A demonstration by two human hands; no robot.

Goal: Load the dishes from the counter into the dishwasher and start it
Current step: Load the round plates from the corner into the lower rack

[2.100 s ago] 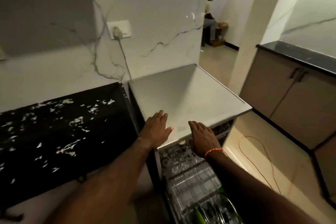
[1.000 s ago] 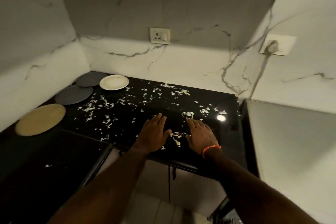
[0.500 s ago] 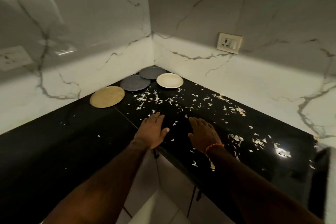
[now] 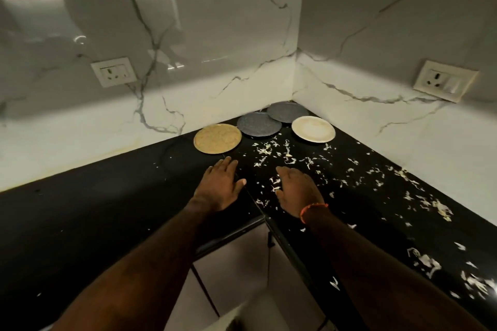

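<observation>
White marble-veined wall panels (image 4: 215, 83) met in a corner behind the glossy black L-shaped stone counter (image 4: 102, 212), and I took that corner as my landmark. Nearest the corner lay a dark grey round plate (image 4: 289, 111), with a second dark grey round plate (image 4: 258, 124) just in front of it and to its left, the two looking as if their edges overlapped. Further left from the corner sat a tan, speckled round plate (image 4: 217, 138), close beside the second grey one. To the right of the corner's grey pair lay a cream-white round plate (image 4: 313, 129). All four lay flat on the counter. Pale shredded scraps (image 4: 285, 154) were strewn over the counter from the plates outward along the right-hand run. I saw my left hand (image 4: 219, 187) stretched palm down toward the corner, fingers straight and together, holding nothing, short of the tan plate. My right hand (image 4: 297, 191), with an orange thread band (image 4: 313, 209) at the wrist, reached out likewise, flat and empty, over the scraps. One white wall socket (image 4: 114, 72) sat on the left panel and another white socket (image 4: 445, 80) on the right panel.
</observation>
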